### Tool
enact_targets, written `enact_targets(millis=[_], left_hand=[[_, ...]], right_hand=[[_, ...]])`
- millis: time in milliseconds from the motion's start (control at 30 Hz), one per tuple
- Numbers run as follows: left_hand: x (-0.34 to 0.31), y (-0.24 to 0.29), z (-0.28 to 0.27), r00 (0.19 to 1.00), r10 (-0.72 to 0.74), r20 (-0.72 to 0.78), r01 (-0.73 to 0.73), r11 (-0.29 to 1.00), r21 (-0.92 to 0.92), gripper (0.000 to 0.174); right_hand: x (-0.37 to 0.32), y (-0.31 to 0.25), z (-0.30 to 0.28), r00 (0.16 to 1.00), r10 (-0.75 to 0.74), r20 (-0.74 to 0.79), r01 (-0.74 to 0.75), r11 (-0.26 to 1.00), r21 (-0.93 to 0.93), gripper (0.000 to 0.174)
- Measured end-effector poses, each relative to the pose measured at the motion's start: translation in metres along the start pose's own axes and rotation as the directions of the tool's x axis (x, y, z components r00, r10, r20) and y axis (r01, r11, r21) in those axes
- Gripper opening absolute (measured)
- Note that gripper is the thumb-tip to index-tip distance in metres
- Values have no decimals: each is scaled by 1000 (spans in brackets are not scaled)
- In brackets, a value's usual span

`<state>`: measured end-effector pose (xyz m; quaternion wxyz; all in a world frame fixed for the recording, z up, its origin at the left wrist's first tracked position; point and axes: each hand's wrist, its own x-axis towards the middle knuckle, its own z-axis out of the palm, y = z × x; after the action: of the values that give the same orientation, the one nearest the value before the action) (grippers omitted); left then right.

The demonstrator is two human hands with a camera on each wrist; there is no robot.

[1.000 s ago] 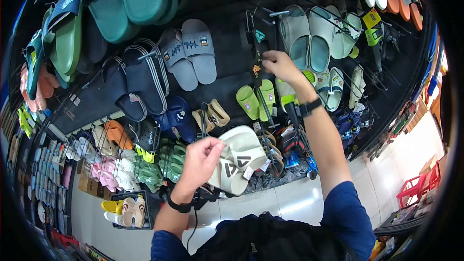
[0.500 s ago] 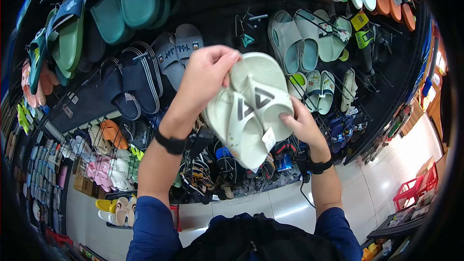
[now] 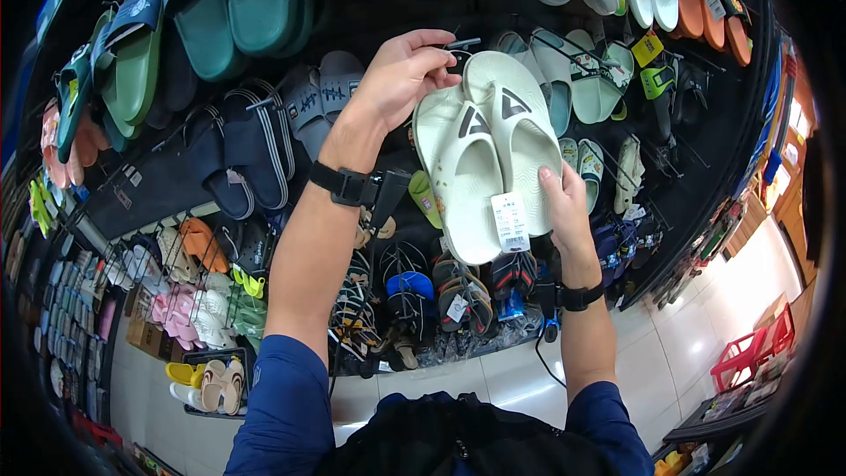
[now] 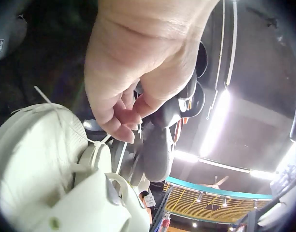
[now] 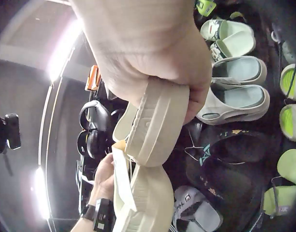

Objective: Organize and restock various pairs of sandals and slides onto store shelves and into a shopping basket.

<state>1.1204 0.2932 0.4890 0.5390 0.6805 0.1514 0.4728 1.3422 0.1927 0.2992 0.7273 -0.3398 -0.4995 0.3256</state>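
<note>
A pair of cream flip-flops (image 3: 463,176) with dark angular logos on the straps is held up in front of the rack, a white price tag (image 3: 509,222) hanging at the heels. My right hand (image 3: 571,207) grips the heel end of the right one, thumb on the footbed and fingers wrapped beneath. Beside the toe ends, my left hand (image 3: 404,79) pinches a thin white plastic tie (image 4: 121,157) fastened to the pair. Just past its fingertips, a metal display hook (image 3: 464,43) sticks out of the rack.
Grey slides (image 3: 322,92) hang left of the left hand, pale green clogs (image 3: 553,79) behind on the right. Black flip-flops (image 5: 235,150) hang behind the pair in the right wrist view. Several strappy sandals (image 3: 410,286) hang below, and a crate (image 3: 242,361) of shoes stands on the floor.
The flip-flops came up from low left to the rack and turned more upright. My right hand left the rack and took their heel end; my left hand shifted from the shoes to their tie.
</note>
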Motion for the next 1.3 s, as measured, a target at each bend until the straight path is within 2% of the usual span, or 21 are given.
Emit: enact_targets(millis=[67,133,267,333,367,400,467,533,600,633,700,733,800,933,1000,1067,1133,1200,1267,1300], left_hand=[[3,-5,-2,1000,15,17,-14,999,-34,33],[11,-12,-6,998,0,-64,-1,1000,-22,37],[32,-40,-17,987,-16,-161,20,1000,22,34],[35,-60,-26,978,42,-206,16,963,271,34],[41,-86,-41,935,256,-244,-93,844,528,37],[36,-99,-49,936,256,-242,-96,845,525,37],[6,-121,-53,801,523,-291,-86,582,809,42],[-28,-131,-49,867,189,-460,137,798,587,50],[-46,-166,-65,902,-207,-380,304,928,216,57],[-56,-169,-64,901,-206,-381,304,928,216,57],[-77,-175,-61,897,-405,-175,379,910,-168,56],[-85,-173,-52,932,-325,-159,315,945,-90,50],[-78,-200,-62,959,-245,-140,253,966,43,50],[-52,-209,-74,958,-202,-202,211,977,20,52],[-42,-212,-78,929,-267,-254,279,960,12,49],[-34,-228,-87,917,-265,-299,288,957,36,47],[-32,-240,-93,885,-243,-398,289,955,59,48],[-32,-248,-98,873,-236,-426,302,949,93,50],[-35,-253,-102,861,-228,-454,316,940,129,53],[-40,-252,-100,859,-199,-472,324,925,198,57]], right_hand=[[1,-2,0,999,32,7,-32,999,22,35],[4,-1,2,999,43,17,-43,999,19,35],[23,20,3,998,62,6,-62,998,14,38],[30,34,3,996,91,8,-91,996,3,39],[33,44,4,997,76,4,-76,997,-24,39],[35,52,5,998,58,-1,-58,997,-50,40],[38,60,7,999,38,-5,-39,996,-75,41],[41,65,10,999,46,-1,-46,998,-52,43],[49,74,11,999,37,-2,-37,998,-46,45],[52,75,14,998,66,-6,-66,996,-59,44],[59,82,18,995,96,-6,-97,993,-75,44],[66,90,20,997,71,-30,-73,993,-94,44],[77,96,25,998,44,-52,-49,992,-113,44],[104,98,34,994,95,-50,-101,987,-129,45],[121,106,34,993,110,-50,-117,981,-153,46],[132,116,27,990,137,-24,-138,941,-310,46],[136,125,19,989,150,-11,-143,913,-381,48],[135,132,10,987,162,3,-143,881,-451,49],[126,138,2,997,70,-28,-72,773,-631,54],[117,136,0,997,76,-29,-77,771,-632,54]])
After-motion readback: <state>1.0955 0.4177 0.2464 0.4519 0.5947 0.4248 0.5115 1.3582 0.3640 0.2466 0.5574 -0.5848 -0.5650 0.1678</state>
